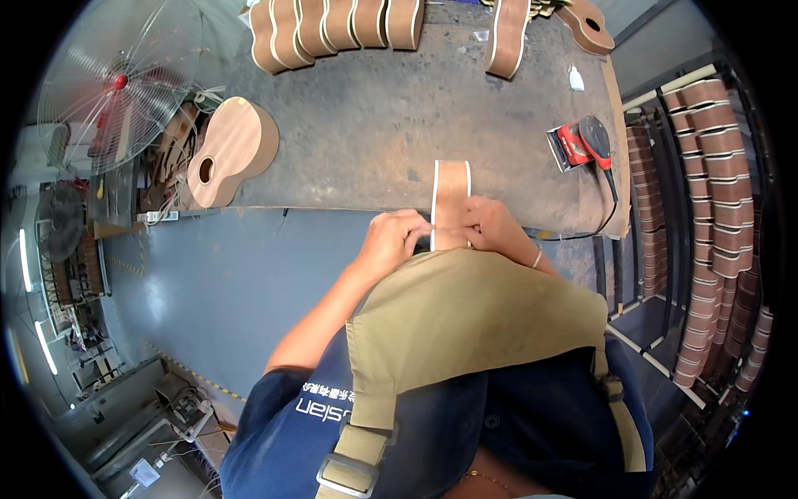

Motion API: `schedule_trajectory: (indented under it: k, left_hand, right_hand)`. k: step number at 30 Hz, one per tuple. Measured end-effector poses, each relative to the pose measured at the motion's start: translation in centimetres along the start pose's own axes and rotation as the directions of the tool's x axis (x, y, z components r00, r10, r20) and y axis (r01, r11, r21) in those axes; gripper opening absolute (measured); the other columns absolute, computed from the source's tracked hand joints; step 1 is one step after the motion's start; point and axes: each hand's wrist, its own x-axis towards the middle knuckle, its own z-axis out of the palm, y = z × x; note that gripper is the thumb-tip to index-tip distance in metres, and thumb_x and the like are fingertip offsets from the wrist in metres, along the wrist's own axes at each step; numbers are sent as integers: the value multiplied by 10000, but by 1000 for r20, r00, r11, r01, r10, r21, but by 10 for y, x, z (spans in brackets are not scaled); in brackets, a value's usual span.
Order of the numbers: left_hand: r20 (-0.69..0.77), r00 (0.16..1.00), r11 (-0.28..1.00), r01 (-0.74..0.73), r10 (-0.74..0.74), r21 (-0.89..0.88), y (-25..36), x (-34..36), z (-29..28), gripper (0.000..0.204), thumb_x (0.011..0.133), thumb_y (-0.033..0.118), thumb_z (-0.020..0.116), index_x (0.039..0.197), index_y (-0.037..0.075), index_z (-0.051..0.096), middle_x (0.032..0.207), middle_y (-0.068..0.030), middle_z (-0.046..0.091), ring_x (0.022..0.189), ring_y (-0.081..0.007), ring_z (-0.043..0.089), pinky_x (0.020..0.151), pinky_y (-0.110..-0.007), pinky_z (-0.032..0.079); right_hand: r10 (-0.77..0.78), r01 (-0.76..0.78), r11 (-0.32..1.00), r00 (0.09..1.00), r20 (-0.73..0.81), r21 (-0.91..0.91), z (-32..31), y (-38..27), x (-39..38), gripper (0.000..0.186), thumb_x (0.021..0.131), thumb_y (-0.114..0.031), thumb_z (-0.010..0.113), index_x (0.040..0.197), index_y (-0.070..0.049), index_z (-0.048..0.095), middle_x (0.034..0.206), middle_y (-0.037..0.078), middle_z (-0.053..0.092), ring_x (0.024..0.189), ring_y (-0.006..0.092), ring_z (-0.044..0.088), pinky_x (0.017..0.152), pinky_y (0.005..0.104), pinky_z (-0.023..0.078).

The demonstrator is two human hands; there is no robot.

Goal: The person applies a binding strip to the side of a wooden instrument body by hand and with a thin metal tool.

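A small guitar-shaped instrument body (452, 185), ukulele-like, stands on edge at the table's front, against my apron. Its brown wooden side faces up, with white binding along both edges. My left hand (394, 241) has its fingers bent and pinched at the left binding. From the other side, my right hand (496, 228) lies over the right edge with its fingers curled onto the wood. The fingertips of both hands nearly meet across the side. The lower part of the body is hidden by my hands and the apron (482, 303).
On the dark worktable (357, 125) lie a red sander (582, 143) with a cord, a white bottle (576, 79) and a pale instrument body (233, 152). Several bodies (337, 29) stand in a row at the back. A fan (121, 82) is left; a loaded rack (711, 183) is right.
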Motion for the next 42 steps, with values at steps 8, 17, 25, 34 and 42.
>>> schedule_trajectory:
  k: [8,17,25,34,42]
  left_hand:
    - [-10,999,998,34,-33,61,29,66,-14,41,900,39,767,939,48,777,891,-128,745,766,-353,700,714,-422,561]
    - [350,879,936,352,-323,-21,-75,187,18,81,869,27,811,950,19,809,834,-76,769,759,-136,700,701,-341,547]
    - [141,979,961,-176,148,213,-14,130,-2,52,897,37,739,913,78,768,851,-99,669,883,-316,626,863,-417,471]
    - [107,994,1000,-19,21,-15,-33,145,9,16,912,37,757,898,33,765,783,-118,655,808,-339,608,770,-421,516]
    - [-45,963,927,-244,267,286,-14,123,14,45,888,62,782,929,49,767,795,-141,596,809,-361,597,768,-436,482]
  right_hand:
    - [-37,6,994,954,-298,-106,-33,-9,27,118,931,-76,709,999,5,762,871,176,702,808,380,670,721,420,528]
    - [231,-231,973,953,-198,22,-42,91,84,156,906,-91,699,1007,-41,807,941,212,722,888,418,679,799,462,537]
    - [64,-127,986,891,-449,-111,-17,21,28,346,895,13,600,1150,-140,777,874,118,573,852,333,580,745,424,497]
    - [106,-111,994,905,-413,11,-28,48,49,224,883,-98,654,1058,-114,793,838,150,629,795,354,623,720,438,519]
    - [-70,-19,982,887,-456,-189,-26,46,42,275,900,-33,634,1110,-107,796,890,117,658,828,325,626,751,409,529]
